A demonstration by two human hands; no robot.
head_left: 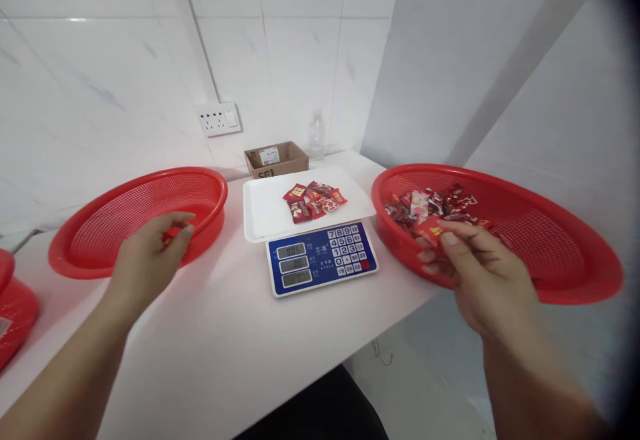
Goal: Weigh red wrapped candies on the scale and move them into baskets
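My right hand (487, 267) pinches a red candy packet (431, 228) between thumb and fingers, over the near edge of the right red basket (575, 240). Behind it in that basket lie several wrapped candies (425, 203) in red, pink and dark wrappers. My left hand (150, 253) hovers at the near rim of the left red basket (135, 190), fingers loosely curled, thumb and forefinger slightly apart, nothing visible in them. Between the hands stands a digital scale (323, 260) with a blue keypad and lit displays. Several red candy packets (314, 201) lie in a pile on its white tray (263, 207).
A small cardboard box (277, 159) and a clear plastic bottle (317, 137) stand behind the scale by the tiled wall. A wall socket (219, 120) is above. Red plastic packaging (15, 313) sits at the far left of the white table (200, 347). A dark seat (320, 410) shows below.
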